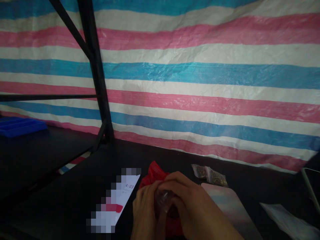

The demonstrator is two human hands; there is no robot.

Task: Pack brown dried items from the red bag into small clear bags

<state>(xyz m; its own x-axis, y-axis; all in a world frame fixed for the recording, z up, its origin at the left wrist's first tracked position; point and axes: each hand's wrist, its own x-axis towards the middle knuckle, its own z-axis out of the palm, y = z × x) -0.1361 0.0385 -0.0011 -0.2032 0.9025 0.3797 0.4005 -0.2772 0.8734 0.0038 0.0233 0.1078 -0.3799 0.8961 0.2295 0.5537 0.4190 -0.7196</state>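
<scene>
Close together at the bottom middle, my left hand [144, 210] and my right hand [192, 201] are both closed around a small clear plastic bag [165, 201]. Its top shows between the fingers, while the lower part is dark and mostly covered by my hands; what it holds I cannot make out. Behind and below them lies a crumpled red bag [155, 172], partly hidden by my hands. To the right of the right hand, a flat silvery panel with rounded corners [228, 203] rests on the black table.
Two small zip bags [216, 178] with brownish contents lie behind the panel. Clear plastic bags [287, 218] and a dark-screened device [313, 186] are at right. A lit, partly pixelated screen [126, 196] lies left. Beyond it stand a black frame post [96, 73] and a blue tray [22, 126].
</scene>
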